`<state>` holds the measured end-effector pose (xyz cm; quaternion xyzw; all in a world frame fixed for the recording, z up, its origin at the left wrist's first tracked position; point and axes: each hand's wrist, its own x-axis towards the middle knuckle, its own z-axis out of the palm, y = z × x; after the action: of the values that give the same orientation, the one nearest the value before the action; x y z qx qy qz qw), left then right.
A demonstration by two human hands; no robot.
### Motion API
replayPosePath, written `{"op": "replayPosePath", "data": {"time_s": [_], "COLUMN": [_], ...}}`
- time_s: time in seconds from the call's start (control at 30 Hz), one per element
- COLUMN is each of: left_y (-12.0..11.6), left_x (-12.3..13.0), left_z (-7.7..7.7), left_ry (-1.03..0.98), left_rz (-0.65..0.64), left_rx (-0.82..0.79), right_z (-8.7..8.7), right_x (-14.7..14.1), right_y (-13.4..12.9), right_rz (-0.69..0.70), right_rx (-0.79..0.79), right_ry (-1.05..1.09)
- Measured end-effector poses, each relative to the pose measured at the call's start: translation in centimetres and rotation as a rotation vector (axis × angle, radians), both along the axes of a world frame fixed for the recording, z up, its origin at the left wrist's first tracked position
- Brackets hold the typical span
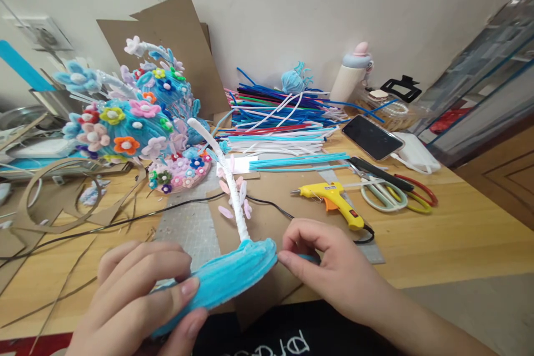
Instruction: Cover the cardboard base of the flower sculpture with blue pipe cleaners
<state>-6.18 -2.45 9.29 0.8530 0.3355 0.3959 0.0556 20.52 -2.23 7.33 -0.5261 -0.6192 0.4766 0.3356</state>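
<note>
My left hand [142,295] grips the left side of a fuzzy light-blue disc [236,272], thumb on top. From the disc rises a curved white-wrapped stem [237,206], leaning left, with pale pink petal-like pieces [226,212] around it. At the disc's right edge, my right hand [329,267] pinches a light-blue pipe cleaner [307,257], a bit of which shows beside the palm. Past the right hand lies a yellow hot glue gun [334,196] on brown cardboard. The underside of the disc is hidden.
Flower-covered blue ornaments [133,128] stand at the left. Pipe cleaners [283,105] are heaped by the wall. Pliers and scissors [387,189], a phone [372,137] and a bottle [350,75] lie or stand right. A black cable [167,208] crosses the table.
</note>
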Motion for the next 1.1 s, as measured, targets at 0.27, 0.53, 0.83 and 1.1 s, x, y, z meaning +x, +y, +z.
{"op": "replayPosePath", "data": {"time_s": [0.27,0.53,0.83,1.1], "left_y": [-0.1,0.4,0.0,0.1], "left_x": [-0.3,-0.7,-0.9,-0.4], "left_z": [-0.2,-0.5,-0.9,-0.5], "left_ry": [-0.043,-0.041,-0.087,-0.061], "left_rz": [0.027,0.004,0.034,0.028], "left_rx": [-0.046,-0.069,-0.124,-0.05], "right_z": [-0.3,-0.8,-1.3,-1.9], "right_x": [0.2,0.2,0.0,-0.3], "right_y": [0.6,1.4,2.0,2.3], "right_rz": [-0.004,0.035,0.054,0.128], "right_rx": [-0.017,-0.096,-0.074,-0.078], "right_ry": [-0.024,0.002,0.102,0.24]}}
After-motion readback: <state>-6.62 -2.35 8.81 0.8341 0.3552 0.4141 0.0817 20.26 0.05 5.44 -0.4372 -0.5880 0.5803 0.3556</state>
